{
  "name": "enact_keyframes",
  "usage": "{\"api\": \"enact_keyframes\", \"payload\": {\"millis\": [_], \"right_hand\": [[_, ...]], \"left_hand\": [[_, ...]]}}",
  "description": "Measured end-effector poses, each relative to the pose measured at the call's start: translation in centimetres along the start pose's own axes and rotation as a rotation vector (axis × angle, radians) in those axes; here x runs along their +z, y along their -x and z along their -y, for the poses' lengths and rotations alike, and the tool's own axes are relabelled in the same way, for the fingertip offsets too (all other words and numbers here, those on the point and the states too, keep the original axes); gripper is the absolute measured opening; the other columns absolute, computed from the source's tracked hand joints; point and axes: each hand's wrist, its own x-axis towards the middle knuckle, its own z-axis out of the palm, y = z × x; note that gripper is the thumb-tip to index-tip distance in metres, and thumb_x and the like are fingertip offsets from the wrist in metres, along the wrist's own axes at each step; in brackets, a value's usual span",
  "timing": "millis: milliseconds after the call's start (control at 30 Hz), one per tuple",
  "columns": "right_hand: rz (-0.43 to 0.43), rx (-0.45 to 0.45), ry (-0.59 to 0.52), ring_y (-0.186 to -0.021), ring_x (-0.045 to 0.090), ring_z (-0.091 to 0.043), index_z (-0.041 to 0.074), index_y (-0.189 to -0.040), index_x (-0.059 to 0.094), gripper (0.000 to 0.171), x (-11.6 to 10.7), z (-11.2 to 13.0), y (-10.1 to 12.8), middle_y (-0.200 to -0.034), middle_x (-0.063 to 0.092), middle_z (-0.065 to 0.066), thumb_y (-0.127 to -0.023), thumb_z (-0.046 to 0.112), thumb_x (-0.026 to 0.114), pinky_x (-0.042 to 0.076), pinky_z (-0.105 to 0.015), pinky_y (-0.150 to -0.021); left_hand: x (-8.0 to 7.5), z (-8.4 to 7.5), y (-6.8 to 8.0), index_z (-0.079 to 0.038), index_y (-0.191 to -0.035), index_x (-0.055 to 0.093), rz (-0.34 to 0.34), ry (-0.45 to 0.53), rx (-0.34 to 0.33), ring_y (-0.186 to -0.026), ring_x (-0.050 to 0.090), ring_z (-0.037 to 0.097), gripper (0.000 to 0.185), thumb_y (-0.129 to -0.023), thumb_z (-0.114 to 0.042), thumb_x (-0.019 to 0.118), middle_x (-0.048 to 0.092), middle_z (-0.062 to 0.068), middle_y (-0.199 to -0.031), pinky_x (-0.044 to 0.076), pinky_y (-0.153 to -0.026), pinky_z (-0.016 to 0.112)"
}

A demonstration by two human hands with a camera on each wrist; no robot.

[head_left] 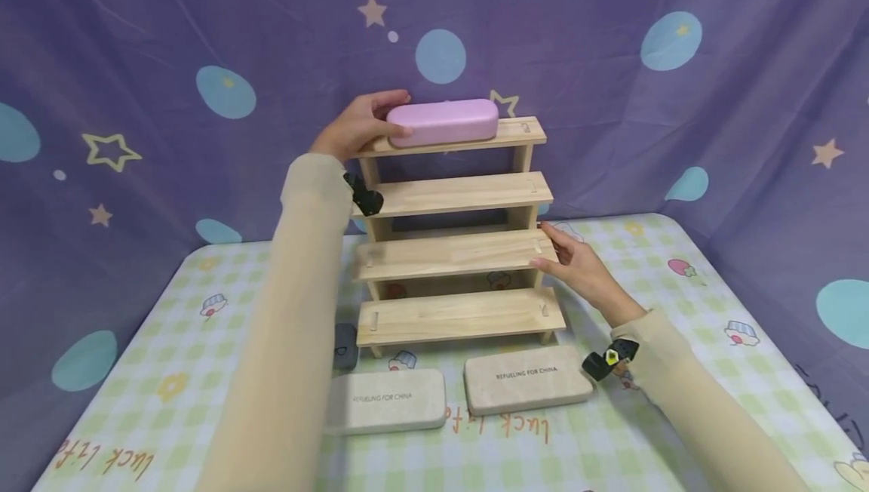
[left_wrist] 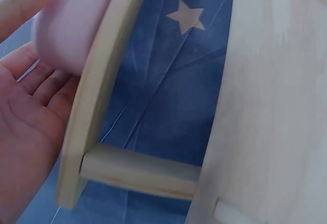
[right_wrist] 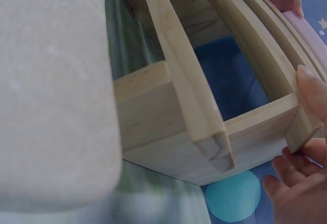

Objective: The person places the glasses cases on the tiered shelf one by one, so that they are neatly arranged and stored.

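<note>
A pink glasses case (head_left: 444,124) lies lengthwise on the top board of a four-step wooden rack (head_left: 458,194). My left hand (head_left: 356,126) holds its left end, thumb at the front and fingers behind. In the left wrist view, the pink case (left_wrist: 71,24) sits against the board's edge, between thumb and fingers. My right hand (head_left: 580,265) grips the right end of the rack's second board from the bottom, thumb on top. The right wrist view shows that hand's fingers (right_wrist: 291,170) under the board's end. The lower three boards carry nothing.
Two pale cases lettered "REFUELING FOR CHINA" lie before the rack, a left one (head_left: 397,401) and a right one (head_left: 526,380). A dark grey case (head_left: 345,347) is partly hidden by my left sleeve. A checked cloth (head_left: 679,371) covers the table; a purple curtain (head_left: 557,39) hangs behind.
</note>
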Motion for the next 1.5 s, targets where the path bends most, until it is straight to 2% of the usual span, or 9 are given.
{"api": "enact_keyframes", "payload": {"millis": [300,500,733,1000,1067,1200,1300,1500], "right_hand": [[-0.006,0.014,0.019,-0.141,0.019,-0.027,-0.001,-0.149,0.016,0.076,-0.2,0.1,0.0,-0.156,0.014,-0.015,-0.091,0.015,0.063,0.025,-0.032,-0.109],[-0.006,0.029,0.034,-0.141,0.02,-0.025,0.003,-0.15,0.016,0.076,-0.4,-0.2,-0.2,-0.156,0.014,-0.012,-0.092,0.019,0.063,0.027,-0.027,-0.108],[-0.002,0.028,0.047,-0.141,0.02,-0.026,0.003,-0.15,0.017,0.075,-0.6,-0.2,-0.1,-0.156,0.015,-0.013,-0.092,0.019,0.063,0.028,-0.022,-0.106],[-0.007,0.037,0.015,-0.141,0.021,-0.025,0.006,-0.15,0.016,0.076,-0.4,-0.2,-0.1,-0.156,0.015,-0.011,-0.092,0.019,0.063,0.028,-0.024,-0.107],[-0.013,0.035,-0.003,-0.141,0.021,-0.025,0.005,-0.15,0.015,0.076,-0.4,-0.3,-0.1,-0.156,0.015,-0.011,-0.092,0.018,0.063,0.028,-0.023,-0.106],[-0.027,0.032,-0.023,-0.14,0.022,-0.026,0.004,-0.15,0.016,0.077,-0.3,-0.4,-0.1,-0.155,0.016,-0.011,-0.091,0.017,0.063,0.029,-0.021,-0.105],[-0.032,0.034,-0.022,-0.14,0.022,-0.025,0.005,-0.15,0.017,0.077,-0.3,-0.4,-0.1,-0.155,0.016,-0.01,-0.091,0.017,0.064,0.029,-0.021,-0.105],[-0.028,0.028,-0.013,-0.14,0.021,-0.025,0.006,-0.15,0.017,0.076,-0.4,-0.6,-0.2,-0.155,0.016,-0.01,-0.091,0.017,0.064,0.028,-0.02,-0.106]], "left_hand": [[-1.5,0.2,1.7,-0.008,-0.146,0.034,-0.022,0.098,0.032,-0.138,0.031,0.015,0.074,-0.082,0.002,0.069,0.036,0.005,-0.15,0.027,-0.109,0.025],[-2.7,1.0,3.5,-0.008,-0.146,0.034,-0.036,0.07,0.053,-0.139,0.029,0.018,0.072,-0.083,0.001,0.067,0.034,0.006,-0.151,0.025,-0.11,0.026],[-3.4,2.4,6.4,-0.005,-0.146,0.034,-0.006,0.073,0.103,-0.14,0.027,0.024,0.07,-0.084,0.003,0.065,0.034,0.009,-0.151,0.023,-0.111,0.03],[-3.3,3.9,9.5,-0.004,-0.146,0.032,0.04,0.064,0.118,-0.14,0.026,0.023,0.071,-0.084,0.004,0.066,0.03,0.01,-0.152,0.023,-0.112,0.033],[-3.1,4.4,10.3,-0.003,-0.146,0.033,0.048,0.067,0.134,-0.14,0.026,0.022,0.071,-0.083,0.004,0.066,0.03,0.01,-0.152,0.023,-0.112,0.031],[-2.8,5.6,11.9,0.001,-0.145,0.032,0.086,0.07,0.21,-0.14,0.024,0.024,0.07,-0.083,0.007,0.065,0.03,0.015,-0.151,0.023,-0.111,0.029],[-2.7,6.7,13.2,-0.001,-0.146,0.032,0.109,0.047,0.233,-0.141,0.024,0.022,0.069,-0.085,0.006,0.064,0.031,0.013,-0.151,0.024,-0.11,0.024],[-2.9,8.2,16.6,-0.001,-0.145,0.032,0.09,-0.039,0.263,-0.139,0.029,0.019,0.066,-0.087,0.005,0.062,0.035,0.011,-0.15,0.029,-0.105,0.018]]}}
